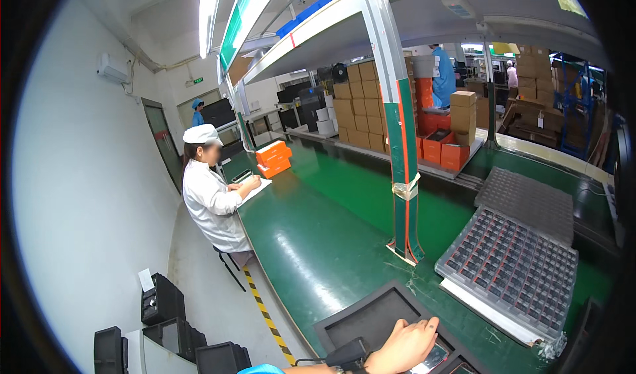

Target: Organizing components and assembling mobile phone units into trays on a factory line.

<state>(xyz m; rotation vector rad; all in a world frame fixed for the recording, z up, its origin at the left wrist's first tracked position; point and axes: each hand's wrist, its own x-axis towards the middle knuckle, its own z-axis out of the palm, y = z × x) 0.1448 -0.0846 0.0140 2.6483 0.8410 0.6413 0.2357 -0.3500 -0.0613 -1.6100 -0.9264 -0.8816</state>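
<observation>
From my head, the wide camera looks down and across the green table point(301, 241), with my hand point(405, 347) quite near, below.

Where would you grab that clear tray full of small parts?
Probably by the left and right rims of the clear tray, one hand each, coming from the near side. It is broad, flat and full of small parts, so two opposite rims should keep it level; the grey tray right by its far edge crowds that side.

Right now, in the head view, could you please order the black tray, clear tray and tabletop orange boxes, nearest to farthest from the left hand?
1. Black tray, under the left hand.
2. Clear tray, to the right.
3. Orange boxes, far ahead, left.
</observation>
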